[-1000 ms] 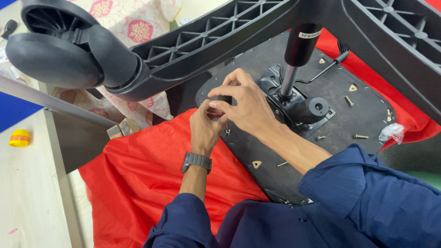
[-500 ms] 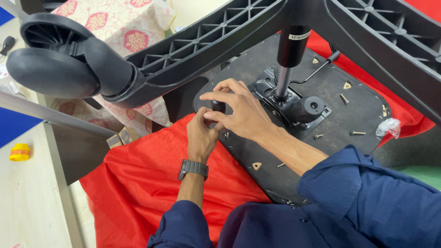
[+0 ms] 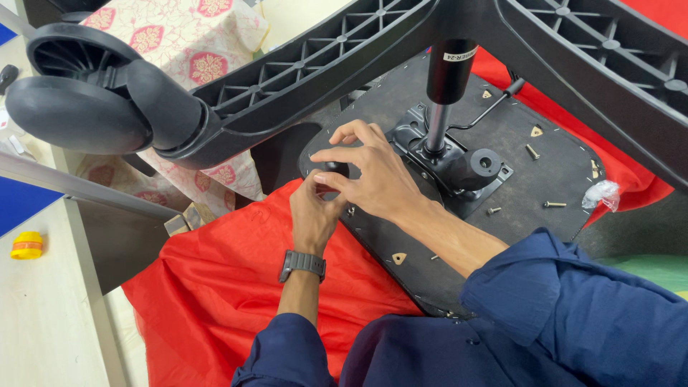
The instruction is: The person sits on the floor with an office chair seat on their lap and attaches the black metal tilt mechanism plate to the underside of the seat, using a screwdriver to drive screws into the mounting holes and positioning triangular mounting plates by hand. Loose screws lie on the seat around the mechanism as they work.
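A yellow cap (image 3: 26, 245) lies on the table (image 3: 43, 322); a floral cloth (image 3: 208, 43) sits behind the caster (image 3: 93, 100).

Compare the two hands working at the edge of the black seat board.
The left hand wears a grey watch; the right hand has none. The left hand reaches up from below over the red cloth; the right hand lies across the black seat board, fingers spread. Both meet at one small dark part and wear blue sleeves.

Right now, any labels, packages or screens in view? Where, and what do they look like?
White rectangular label with dark print: wrapped round the black gas-lift cylinder, top centre.
Crumpled clear plastic bag: right edge of the dark seat underside.
No screens visible.
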